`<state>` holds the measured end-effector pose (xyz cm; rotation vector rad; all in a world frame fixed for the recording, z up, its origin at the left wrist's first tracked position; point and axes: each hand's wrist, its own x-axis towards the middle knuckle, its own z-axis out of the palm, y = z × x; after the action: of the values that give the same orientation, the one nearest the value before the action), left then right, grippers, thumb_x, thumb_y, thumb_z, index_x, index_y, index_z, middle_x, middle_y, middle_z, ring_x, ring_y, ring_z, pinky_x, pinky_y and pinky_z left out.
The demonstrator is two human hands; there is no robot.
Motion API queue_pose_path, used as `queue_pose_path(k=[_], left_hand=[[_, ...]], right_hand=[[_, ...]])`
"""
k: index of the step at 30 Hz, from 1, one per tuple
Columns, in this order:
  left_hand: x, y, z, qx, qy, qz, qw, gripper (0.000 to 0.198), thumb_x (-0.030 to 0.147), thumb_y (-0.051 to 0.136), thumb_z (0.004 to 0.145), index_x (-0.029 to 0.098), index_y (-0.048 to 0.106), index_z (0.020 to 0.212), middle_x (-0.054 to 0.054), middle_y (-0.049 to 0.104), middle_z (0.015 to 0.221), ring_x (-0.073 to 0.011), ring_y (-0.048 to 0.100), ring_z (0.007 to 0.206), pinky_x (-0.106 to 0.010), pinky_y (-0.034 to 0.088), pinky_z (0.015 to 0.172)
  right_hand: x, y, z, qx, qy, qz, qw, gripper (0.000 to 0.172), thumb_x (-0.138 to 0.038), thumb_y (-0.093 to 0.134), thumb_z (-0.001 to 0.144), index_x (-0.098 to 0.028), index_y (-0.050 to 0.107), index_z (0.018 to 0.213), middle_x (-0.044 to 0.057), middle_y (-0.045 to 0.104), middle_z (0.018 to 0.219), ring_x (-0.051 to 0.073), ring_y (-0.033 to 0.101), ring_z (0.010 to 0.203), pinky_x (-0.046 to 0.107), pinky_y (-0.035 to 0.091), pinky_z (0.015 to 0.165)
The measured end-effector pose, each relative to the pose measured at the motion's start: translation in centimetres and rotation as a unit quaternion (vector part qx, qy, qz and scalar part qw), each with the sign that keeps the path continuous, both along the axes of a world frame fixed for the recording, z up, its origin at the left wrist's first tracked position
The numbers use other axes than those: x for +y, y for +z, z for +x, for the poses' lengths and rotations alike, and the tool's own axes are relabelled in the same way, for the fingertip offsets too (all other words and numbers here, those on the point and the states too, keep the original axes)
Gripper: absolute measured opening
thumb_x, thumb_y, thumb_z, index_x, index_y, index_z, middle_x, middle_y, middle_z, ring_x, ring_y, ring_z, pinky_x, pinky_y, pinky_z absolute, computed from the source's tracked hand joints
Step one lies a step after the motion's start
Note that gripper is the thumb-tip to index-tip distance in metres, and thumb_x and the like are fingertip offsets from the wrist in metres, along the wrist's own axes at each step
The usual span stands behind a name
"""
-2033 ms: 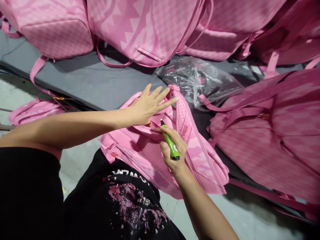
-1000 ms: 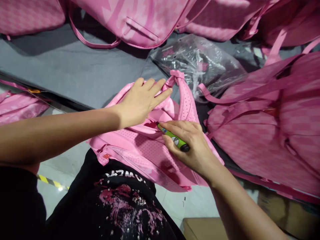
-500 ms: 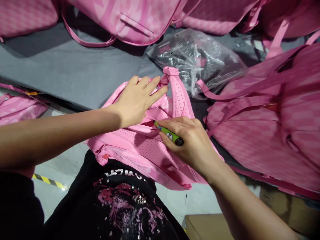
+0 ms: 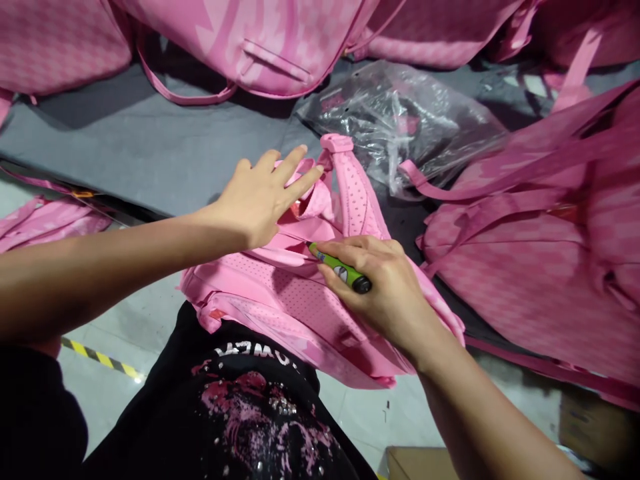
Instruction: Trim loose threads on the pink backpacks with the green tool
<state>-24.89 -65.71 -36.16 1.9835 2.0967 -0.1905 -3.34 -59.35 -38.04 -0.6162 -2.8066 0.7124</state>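
A pink backpack (image 4: pixel 305 293) lies at the table edge against my black shirt, its dotted mesh back panel facing up. Over its upper left part rests my left hand (image 4: pixel 263 193), fingers spread and gripping nothing. My right hand (image 4: pixel 373 277) is closed around a green marker pen (image 4: pixel 343 268) with a black end. The pen's tip points left at a fold of pink fabric near the middle of the bag; whether it touches cannot be made out. A padded shoulder strap (image 4: pixel 356 187) with a pink buckle stands up just beyond my right hand.
Behind the backpack, a clear plastic bag (image 4: pixel 395 120) with small pink pieces sits on the grey table (image 4: pixel 165 147). Other pink backpacks stand along the back (image 4: pixel 280 40) and at the right (image 4: pixel 520 260). A cardboard box (image 4: pixel 420 463) is on the floor.
My left hand has shifted slightly left and up, uncovering more of the pink fabric. My right hand keeps the marker pen in nearly the same place. The whole view has moved a little.
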Motion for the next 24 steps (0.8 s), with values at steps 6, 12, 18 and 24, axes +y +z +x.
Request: queue_pose_path(k=[6,12,18,24], left_hand=[[-0.1,0.3,-0.1,0.025,-0.012,-0.009,1.000,0.094,0.044,0.065,0.087,0.029,0.008,0.160,-0.013,0.002,0.169,-0.0445,0.021,0.147,-0.062,0.032,0.113],[0.0,0.5,0.3,0.101,-0.040,-0.042,0.993,0.117,0.033,0.080,0.078,0.021,-0.002,0.161,-0.018,-0.010,0.169,-0.0443,0.006,0.152,-0.063,0.040,0.108],[0.2,0.4,-0.3,0.074,-0.053,-0.057,0.994,0.111,0.024,0.070,0.080,0.027,-0.005,0.162,-0.016,-0.008,0.170,-0.0456,0.019,0.149,-0.062,0.038,0.109],[-0.7,-0.1,-2.4,0.009,-0.094,-0.017,0.995,0.108,0.027,0.064,0.082,0.035,-0.010,0.160,-0.010,-0.016,0.170,-0.0466,0.012,0.151,-0.067,0.032,0.112]], right_hand=[[-0.9,-0.7,-2.2,0.029,0.014,-0.023,0.999,0.021,-0.024,0.068,0.090,-0.021,0.076,0.110,0.008,0.078,0.100,0.026,0.071,0.092,0.042,0.050,0.083],[-1.8,-2.1,-2.5,0.108,-0.011,-0.026,0.994,0.020,-0.025,0.064,0.092,-0.016,0.077,0.106,0.009,0.077,0.094,0.027,0.071,0.086,0.045,0.052,0.080],[-2.1,-2.8,-3.0,0.151,-0.007,-0.104,0.983,0.023,-0.024,0.063,0.093,-0.015,0.074,0.112,0.009,0.079,0.102,0.024,0.073,0.090,0.041,0.055,0.084],[-2.4,-2.7,-2.7,0.149,-0.024,-0.092,0.984,0.024,-0.025,0.065,0.092,-0.016,0.074,0.112,0.008,0.079,0.097,0.024,0.073,0.086,0.043,0.051,0.083]])
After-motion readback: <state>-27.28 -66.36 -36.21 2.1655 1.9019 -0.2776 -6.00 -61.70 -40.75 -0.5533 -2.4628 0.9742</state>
